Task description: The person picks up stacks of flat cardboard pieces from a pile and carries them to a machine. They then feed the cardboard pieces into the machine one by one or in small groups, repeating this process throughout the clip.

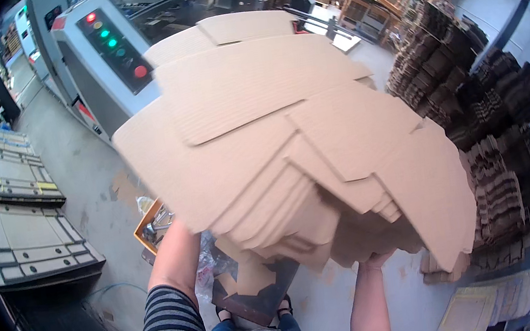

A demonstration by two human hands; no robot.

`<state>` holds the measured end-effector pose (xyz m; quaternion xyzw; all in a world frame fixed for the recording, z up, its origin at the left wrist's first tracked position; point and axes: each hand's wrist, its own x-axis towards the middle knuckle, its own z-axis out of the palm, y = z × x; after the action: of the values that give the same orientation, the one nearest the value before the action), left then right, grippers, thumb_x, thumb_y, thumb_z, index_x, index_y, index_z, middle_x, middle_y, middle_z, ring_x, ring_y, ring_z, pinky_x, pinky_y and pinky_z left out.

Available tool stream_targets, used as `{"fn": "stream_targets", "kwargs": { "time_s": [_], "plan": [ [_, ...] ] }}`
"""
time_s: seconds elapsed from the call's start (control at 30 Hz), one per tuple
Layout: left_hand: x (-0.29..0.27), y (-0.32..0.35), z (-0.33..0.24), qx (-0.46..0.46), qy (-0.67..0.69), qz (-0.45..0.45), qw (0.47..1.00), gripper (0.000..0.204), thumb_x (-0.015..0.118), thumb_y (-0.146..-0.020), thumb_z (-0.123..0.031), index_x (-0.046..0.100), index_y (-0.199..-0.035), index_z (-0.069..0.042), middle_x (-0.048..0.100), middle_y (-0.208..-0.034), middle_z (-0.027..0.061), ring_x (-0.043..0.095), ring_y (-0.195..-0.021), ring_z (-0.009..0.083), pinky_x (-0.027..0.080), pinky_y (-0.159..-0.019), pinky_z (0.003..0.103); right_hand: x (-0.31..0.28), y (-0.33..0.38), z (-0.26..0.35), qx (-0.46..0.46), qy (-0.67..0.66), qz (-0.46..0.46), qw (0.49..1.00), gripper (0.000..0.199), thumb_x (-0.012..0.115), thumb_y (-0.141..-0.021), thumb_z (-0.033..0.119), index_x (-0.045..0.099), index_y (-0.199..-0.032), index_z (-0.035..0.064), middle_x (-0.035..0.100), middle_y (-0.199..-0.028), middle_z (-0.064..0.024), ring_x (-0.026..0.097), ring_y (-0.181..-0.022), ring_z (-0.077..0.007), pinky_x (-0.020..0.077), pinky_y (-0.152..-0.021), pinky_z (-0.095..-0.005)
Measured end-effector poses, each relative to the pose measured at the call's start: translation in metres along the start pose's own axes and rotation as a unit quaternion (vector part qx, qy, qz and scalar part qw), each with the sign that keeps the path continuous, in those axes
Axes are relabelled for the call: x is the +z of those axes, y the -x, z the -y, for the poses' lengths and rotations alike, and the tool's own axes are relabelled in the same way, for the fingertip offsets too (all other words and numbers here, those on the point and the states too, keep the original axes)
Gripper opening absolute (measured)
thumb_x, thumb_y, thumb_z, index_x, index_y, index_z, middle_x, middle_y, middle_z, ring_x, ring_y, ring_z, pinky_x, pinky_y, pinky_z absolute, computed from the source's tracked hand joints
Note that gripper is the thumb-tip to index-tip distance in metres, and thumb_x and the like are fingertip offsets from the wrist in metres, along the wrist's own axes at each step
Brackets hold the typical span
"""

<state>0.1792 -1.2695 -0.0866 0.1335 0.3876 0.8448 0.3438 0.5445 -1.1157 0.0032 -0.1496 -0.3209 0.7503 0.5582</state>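
A large, uneven stack of die-cut brown cardboard sheets [233,76] fills the middle of the view, raised in front of me. Its sheets are fanned and overlap at different angles. From the lower left my left forearm [179,254] reaches under the stack's near left edge; the left hand itself is hidden beneath the cardboard and bears that side. My right hand [376,261] grips the near right underside, with most of its fingers out of sight. Part of the near edge lies in shadow.
A machine with a lit button panel [112,45] stands behind the stack at left. Tall piles of cardboard [437,49] line the right side. Flat die boards [33,236] lie at far left. Near my feet are an orange-edged tool tray [150,222] and a dark platform [257,307] with cardboard scraps.
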Motion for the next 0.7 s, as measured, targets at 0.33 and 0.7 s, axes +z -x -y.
{"fn": "stream_targets", "kwargs": {
  "time_s": [0.33, 0.7],
  "plan": [
    [-0.057, 0.039, -0.027, 0.062, -0.149, -0.076, 0.984, 0.045, 0.053, -0.073, -0.021, 0.040, -0.112, -0.004, 0.043, -0.113, 0.0091, 0.045, -0.099, 0.0198, 0.040, -0.081, 0.032, -0.001, -0.009, 0.001, 0.041, 0.031, -0.024, 0.998, 0.055, 0.036, -0.081, 0.042, 0.030, -0.120, 0.0036, 0.035, -0.120, -0.0121, 0.038, -0.106, -0.0267, 0.0327, -0.088, -0.0406],
    [-0.040, 0.090, -0.051, 0.151, -0.258, -0.168, 0.939, 0.043, 0.044, -0.079, -0.029, 0.036, -0.116, -0.006, 0.043, -0.113, 0.0082, 0.046, -0.098, 0.0207, 0.041, -0.080, 0.032, -0.028, -0.054, -0.003, 0.213, 0.053, 0.031, 0.975, 0.054, 0.036, -0.081, 0.040, 0.030, -0.120, 0.0025, 0.037, -0.118, -0.0135, 0.040, -0.105, -0.0267, 0.0345, -0.086, -0.0404]
  ]
}}
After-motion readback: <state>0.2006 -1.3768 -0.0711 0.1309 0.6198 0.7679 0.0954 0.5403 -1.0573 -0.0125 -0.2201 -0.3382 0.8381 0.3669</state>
